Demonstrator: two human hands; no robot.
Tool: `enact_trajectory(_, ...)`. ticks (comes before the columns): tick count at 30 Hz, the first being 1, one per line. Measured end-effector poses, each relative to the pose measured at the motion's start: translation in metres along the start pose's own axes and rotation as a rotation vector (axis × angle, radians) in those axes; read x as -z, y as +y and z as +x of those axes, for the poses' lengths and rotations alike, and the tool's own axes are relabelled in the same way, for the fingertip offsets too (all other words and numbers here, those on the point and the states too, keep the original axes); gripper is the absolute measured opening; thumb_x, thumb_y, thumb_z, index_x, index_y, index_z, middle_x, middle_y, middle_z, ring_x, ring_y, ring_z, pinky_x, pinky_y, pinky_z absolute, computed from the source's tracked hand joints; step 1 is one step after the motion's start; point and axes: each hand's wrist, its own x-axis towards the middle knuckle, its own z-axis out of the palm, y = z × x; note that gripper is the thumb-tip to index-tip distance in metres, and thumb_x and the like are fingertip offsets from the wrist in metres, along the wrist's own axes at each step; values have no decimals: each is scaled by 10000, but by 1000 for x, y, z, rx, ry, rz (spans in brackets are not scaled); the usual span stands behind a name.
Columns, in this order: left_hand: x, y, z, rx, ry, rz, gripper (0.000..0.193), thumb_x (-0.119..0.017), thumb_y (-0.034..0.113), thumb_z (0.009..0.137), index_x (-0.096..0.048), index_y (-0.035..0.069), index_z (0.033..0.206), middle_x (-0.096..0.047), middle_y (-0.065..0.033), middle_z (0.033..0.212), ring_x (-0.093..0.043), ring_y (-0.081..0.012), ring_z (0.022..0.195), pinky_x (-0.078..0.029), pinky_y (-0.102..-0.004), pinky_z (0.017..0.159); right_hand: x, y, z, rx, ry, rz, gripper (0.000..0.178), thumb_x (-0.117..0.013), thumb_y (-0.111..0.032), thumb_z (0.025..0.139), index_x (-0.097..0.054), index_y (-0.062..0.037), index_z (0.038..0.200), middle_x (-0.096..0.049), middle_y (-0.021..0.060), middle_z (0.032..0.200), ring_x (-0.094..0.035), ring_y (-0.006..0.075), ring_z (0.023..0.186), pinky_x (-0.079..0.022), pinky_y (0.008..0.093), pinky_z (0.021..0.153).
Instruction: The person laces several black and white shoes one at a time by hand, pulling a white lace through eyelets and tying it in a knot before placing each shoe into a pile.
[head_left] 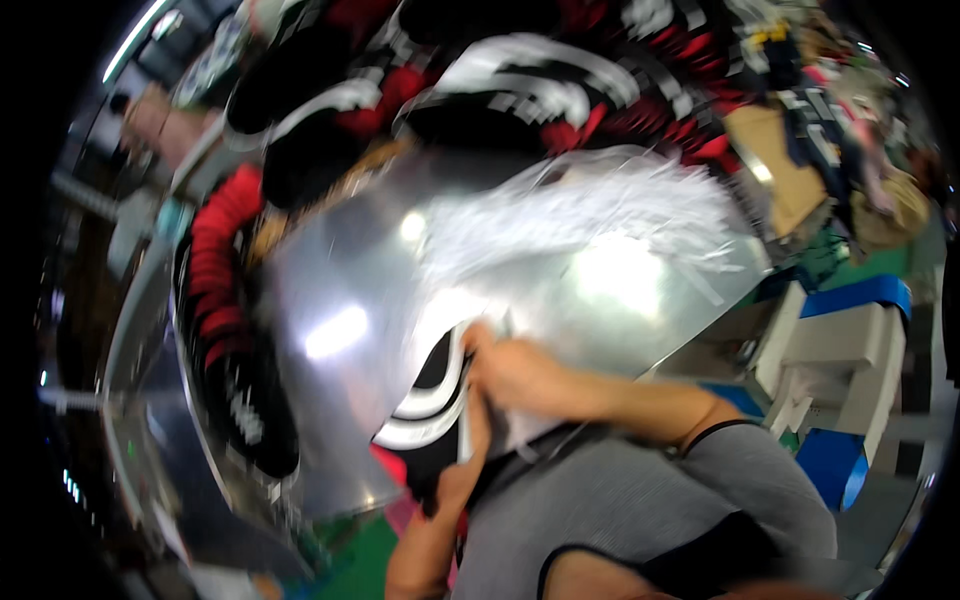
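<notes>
Both my hands are at a black fabric piece [437, 362] with curved white bands and a red part at its lower left corner. The kind of garment part is unclear through the blur. My right hand [512, 374] pinches its upper right edge, with the fingers bent. Lower down, my left hand [462, 478] grips the right side, thumb over the black part and fingers along the edge. The piece is held close to my body, above the near edge of a shiny metal table [370, 270].
A loose heap of thin white strips [580, 205] lies across the table's far half. Beyond it are stacked black, white and red fabric pieces [540, 80]. A red and black row [222, 290] of them runs along the left. At right stands a beige and blue machine frame [840, 350].
</notes>
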Motion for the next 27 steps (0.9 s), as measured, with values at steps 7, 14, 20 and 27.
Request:
enact_trajectory(7, 3, 12, 24, -581, 127, 1826, 320, -554, 167, 995, -600, -42, 1232, -662, -100, 1146, -626, -193, 1031, -472, -290, 944, 25, 4, -6, 103, 41, -155, 346, -582, -237, 936, -503, -25, 1197, -676, 187, 860, -665, 382, 825, -507, 452, 717)
enact_trajectory(14, -11, 9, 19, -530, 70, 1881, 253, -615, 139, 953, -678, -45, 1114, -702, -98, 1063, -644, -193, 985, -490, -295, 895, 29, 78, 6, 59, 171, 638, 583, -801, -306, 773, -568, -25, 1228, -674, 141, 1049, -640, 234, 847, -512, 323, 743)
enact_trajectory(20, 45, 108, 21, -1048, 44, 2561, 282, -618, 166, 922, -677, -25, 1119, -697, -167, 1089, -663, -265, 1005, -507, -348, 881, 11, 51, 4, -9, 310, 356, 553, -811, -415, 725, -617, -80, 1120, -665, 141, 993, -625, 272, 903, -490, 374, 782)
enact_trajectory(27, -24, 30, -3, -716, -112, 2542, 292, -685, 145, 872, -672, -7, 1121, -706, -190, 1018, -681, -312, 963, -516, -360, 854, 2, 89, 47, -2, 347, 651, 524, -815, -334, 784, -611, -54, 1177, -627, 72, 1058, -585, 174, 915, -479, 305, 809)
